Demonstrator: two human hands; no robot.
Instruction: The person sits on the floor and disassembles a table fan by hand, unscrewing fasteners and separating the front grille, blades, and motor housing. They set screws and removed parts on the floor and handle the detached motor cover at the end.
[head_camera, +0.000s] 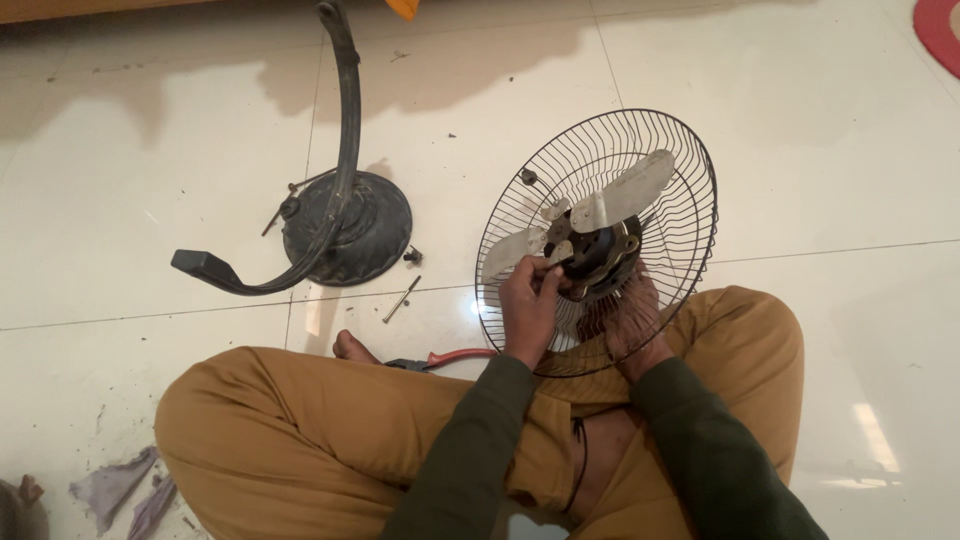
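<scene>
Two hands working at the fan: left hand (528, 300) pinching closed on the motor hub (592, 250) inside the wire guard (690, 200); right hand (632, 322) gripping behind the mesh, fingers curled. Guard is resting on the lap, bare tile stretching right. Fan stand (335, 225), bolt (401, 299), red-handled pliers (445, 358) lying left.

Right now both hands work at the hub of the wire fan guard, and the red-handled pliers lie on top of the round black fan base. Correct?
Not quite. The head view shows the red-handled pliers on the floor beside the person's leg, apart from the round black fan base. Both hands, left and right, are at the wire fan guard's hub.
</scene>
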